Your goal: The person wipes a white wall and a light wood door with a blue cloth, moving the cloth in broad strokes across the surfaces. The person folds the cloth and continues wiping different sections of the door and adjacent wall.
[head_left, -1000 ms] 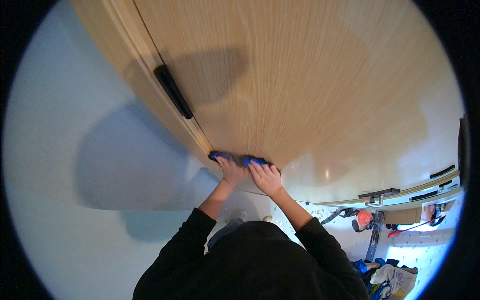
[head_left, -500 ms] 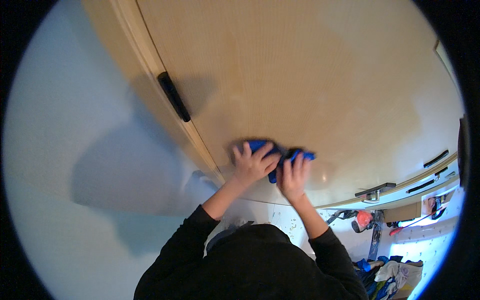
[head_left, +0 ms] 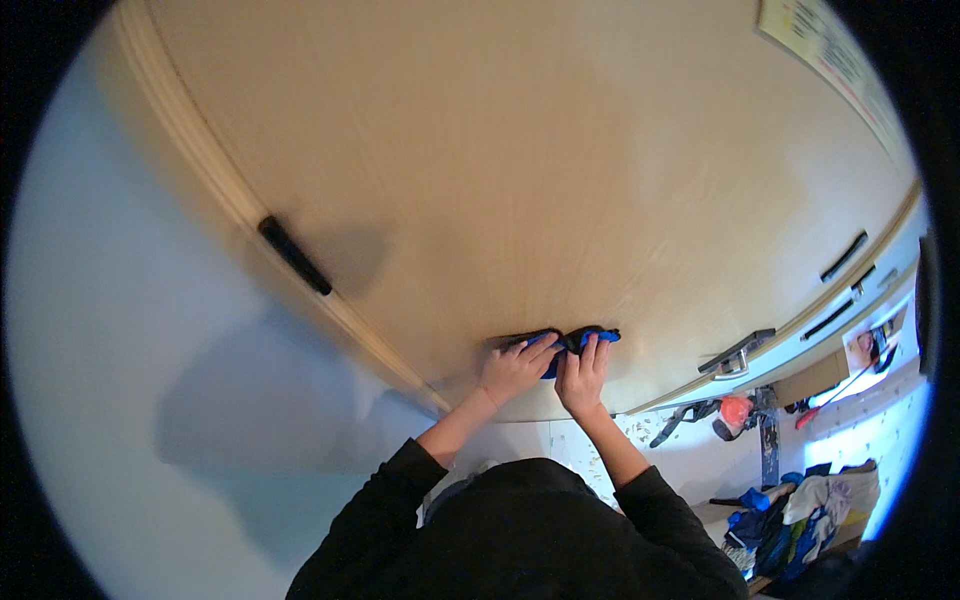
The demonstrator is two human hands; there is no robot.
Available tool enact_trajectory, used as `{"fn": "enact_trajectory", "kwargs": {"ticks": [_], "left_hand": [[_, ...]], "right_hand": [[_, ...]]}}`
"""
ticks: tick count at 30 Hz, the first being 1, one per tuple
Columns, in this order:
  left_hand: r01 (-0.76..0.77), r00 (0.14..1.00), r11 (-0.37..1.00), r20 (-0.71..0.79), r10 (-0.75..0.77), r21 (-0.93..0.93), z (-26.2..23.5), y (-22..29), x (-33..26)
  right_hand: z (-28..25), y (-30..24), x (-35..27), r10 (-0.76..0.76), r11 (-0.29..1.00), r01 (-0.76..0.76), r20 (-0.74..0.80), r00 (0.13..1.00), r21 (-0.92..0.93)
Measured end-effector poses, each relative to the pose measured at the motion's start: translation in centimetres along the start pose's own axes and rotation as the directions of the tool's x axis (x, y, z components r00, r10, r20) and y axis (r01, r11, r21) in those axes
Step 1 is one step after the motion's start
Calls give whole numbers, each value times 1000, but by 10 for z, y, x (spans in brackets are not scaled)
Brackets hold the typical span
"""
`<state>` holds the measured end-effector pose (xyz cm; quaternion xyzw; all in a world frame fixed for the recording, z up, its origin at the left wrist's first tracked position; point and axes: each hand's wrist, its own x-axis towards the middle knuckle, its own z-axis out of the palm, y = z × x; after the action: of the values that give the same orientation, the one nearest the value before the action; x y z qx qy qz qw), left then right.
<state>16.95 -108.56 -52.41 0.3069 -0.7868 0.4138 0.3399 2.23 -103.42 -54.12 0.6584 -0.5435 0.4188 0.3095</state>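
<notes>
A bunched blue and black cloth (head_left: 601,333) lies against the pale wooden door (head_left: 470,190), near the door's lower edge in view. My left hand (head_left: 512,372) covers its left part, fingers bent over the fabric. On the other side my right hand (head_left: 582,382) grips the cloth, its fingertips pressing it to the wood. Both hands are close together, and much of the cloth is hidden beneath them.
A black hinge (head_left: 294,256) sits on the door's left edge beside a pale wall (head_left: 110,330). At the right are a metal door handle (head_left: 738,352) and a paper sign (head_left: 828,55). Behind, a pile of clothes (head_left: 815,510) and a reddish object (head_left: 735,410) show.
My view has shifted, with the hinge lower and further left and more of the sign showing. My left fingers, spread before, are now drawn together on the cloth.
</notes>
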Motion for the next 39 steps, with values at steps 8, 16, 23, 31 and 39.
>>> {"fn": "enact_trajectory", "kwargs": {"ticks": [8, 16, 23, 31, 39], "left_hand": [[171, 973, 960, -114, -200, -224, -57, -49, 166], [207, 917, 965, -313, -248, -160, -81, -28, 292], [-90, 960, 993, -274, 66, -77, -36, 32, 198], [107, 988, 887, -56, -147, -448, -80, 0, 265], [116, 908, 963, -366, -202, -244, -81, 53, 395]], "right_hand": [[-66, 36, 167, 137, 990, -127, -257, 957, 52], [-124, 89, 268, -4, 1000, 2, -528, 849, -4], [-60, 91, 124, 213, 976, -202, -475, 854, 74], [-113, 121, 206, 129, 991, -128, -365, 922, 25], [-197, 210, 291, -45, 999, 24, -554, 831, -44]]}}
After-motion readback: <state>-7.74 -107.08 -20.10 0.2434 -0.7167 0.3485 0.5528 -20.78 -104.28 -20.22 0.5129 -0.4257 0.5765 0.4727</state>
